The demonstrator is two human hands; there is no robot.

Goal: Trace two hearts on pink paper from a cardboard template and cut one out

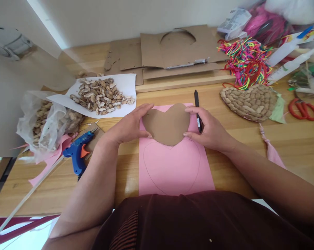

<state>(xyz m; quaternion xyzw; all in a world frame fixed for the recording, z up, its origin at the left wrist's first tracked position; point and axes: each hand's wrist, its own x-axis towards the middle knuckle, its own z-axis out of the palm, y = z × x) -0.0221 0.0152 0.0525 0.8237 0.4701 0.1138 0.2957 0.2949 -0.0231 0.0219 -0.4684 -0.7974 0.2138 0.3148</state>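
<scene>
A brown cardboard heart [167, 125] lies over the upper part of a pink sheet of paper [172, 165]. My left hand [132, 125] holds its left edge, thumb low and fingers at the top. On the opposite edge, my right hand [204, 126] grips it the same way between thumb and fingers. Below the cardboard, a thin heart outline is drawn on the pink paper. A black pen [197, 107] lies just right of the sheet, partly behind my right hand.
Peanut shells [101, 95] lie on white paper at left, beside a plastic bag of peanuts [42, 121]. Nearer are a blue glue gun [79, 151] and pink scraps. Cardboard pieces [178, 48] line the back. At right are a shell-covered heart [250, 100], colourful cords [247, 60] and red scissors [303, 109].
</scene>
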